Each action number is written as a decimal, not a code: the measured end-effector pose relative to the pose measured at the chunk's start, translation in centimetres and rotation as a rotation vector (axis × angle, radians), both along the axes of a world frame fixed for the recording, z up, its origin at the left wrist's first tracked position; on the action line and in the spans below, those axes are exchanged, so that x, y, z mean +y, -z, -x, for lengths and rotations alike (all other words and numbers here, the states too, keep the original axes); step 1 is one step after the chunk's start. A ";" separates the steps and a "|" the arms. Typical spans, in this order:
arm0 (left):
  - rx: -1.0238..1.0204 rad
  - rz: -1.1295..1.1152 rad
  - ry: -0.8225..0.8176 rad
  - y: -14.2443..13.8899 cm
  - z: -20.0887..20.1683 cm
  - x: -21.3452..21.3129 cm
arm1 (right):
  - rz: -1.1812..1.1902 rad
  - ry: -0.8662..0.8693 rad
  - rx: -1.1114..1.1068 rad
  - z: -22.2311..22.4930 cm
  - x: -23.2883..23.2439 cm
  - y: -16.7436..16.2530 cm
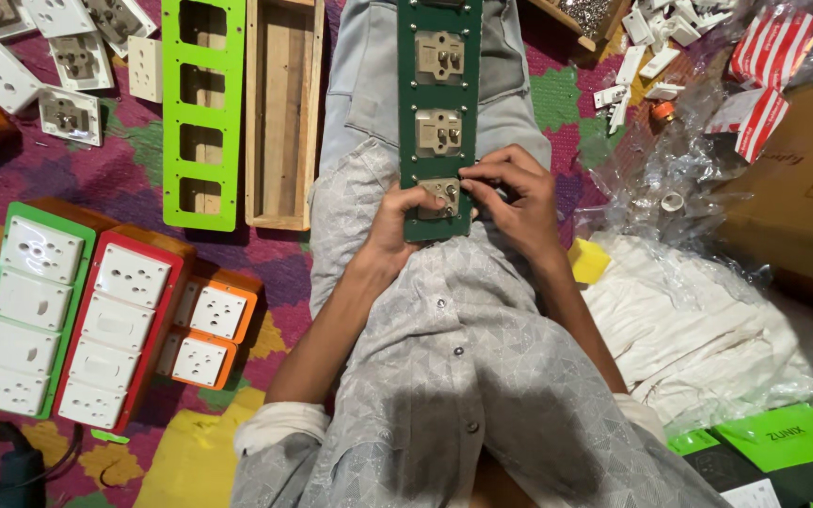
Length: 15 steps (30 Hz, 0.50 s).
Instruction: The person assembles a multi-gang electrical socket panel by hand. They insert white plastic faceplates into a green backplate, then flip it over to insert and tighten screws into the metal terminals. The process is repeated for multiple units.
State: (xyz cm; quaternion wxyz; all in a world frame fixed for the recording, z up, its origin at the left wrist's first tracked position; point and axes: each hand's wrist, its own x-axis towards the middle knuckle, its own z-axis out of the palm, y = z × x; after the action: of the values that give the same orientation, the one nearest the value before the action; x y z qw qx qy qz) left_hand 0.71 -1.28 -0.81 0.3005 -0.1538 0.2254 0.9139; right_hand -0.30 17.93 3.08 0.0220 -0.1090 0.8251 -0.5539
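Long dark-green slotted panel [438, 113] lies lengthwise along the lap, backs of beige plastic socket modules [438, 56] facing up; left hand [397, 226] curls closed round its near end, thumb on the lowest module [441, 196]; right hand [510, 198] pinches in at that module's edge — fingers bent, nearly shut; panel looks stiff, light, best held by its edges — the inserts seem brittle.

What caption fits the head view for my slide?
Both hands, left hand and right hand, press a socket module into a dark green panel resting on the person's lap.
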 end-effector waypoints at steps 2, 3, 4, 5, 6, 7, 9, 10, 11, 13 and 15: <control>-0.008 -0.005 0.005 -0.1 0.0 0.0 | -0.006 0.011 -0.030 0.1 0.0 -0.2; -0.009 -0.008 0.007 -0.1 0.0 0.0 | -0.009 0.015 -0.044 0.2 0.0 -0.3; -0.010 -0.010 0.009 -0.2 0.1 0.0 | -0.011 0.009 -0.037 0.3 -0.1 -0.4; -0.011 -0.008 0.010 -0.2 0.1 0.0 | -0.014 0.004 -0.031 0.3 -0.1 -0.5; -0.011 -0.006 0.010 -0.3 0.1 -0.1 | -0.015 -0.003 -0.025 0.3 -0.1 -0.6; -0.011 -0.003 0.010 -0.3 0.1 -0.1 | -0.003 -0.005 -0.030 0.3 -0.2 -0.6; -0.009 -0.009 0.004 -0.3 0.2 -0.1 | 0.021 -0.004 -0.042 0.2 -0.2 -0.7; -0.009 -0.013 0.004 -0.4 0.1 -0.1 | 0.012 0.004 -0.043 0.1 -0.2 -0.6; -0.008 -0.009 0.004 -0.4 0.1 -0.1 | 0.004 0.008 -0.042 0.1 -0.3 -0.6; -0.004 0.000 0.007 -0.4 0.1 -0.1 | -0.001 0.016 -0.039 0.0 -0.3 -0.5; -0.013 -0.012 0.014 -0.4 0.1 -0.2 | 0.004 0.022 -0.040 -0.2 -0.3 -0.4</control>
State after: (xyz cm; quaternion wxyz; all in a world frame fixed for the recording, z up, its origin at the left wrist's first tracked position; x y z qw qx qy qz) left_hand 0.61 -1.45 -0.39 0.3095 -0.1565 0.2190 0.9120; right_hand -0.15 17.58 3.43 0.0325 -0.0889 0.8246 -0.5577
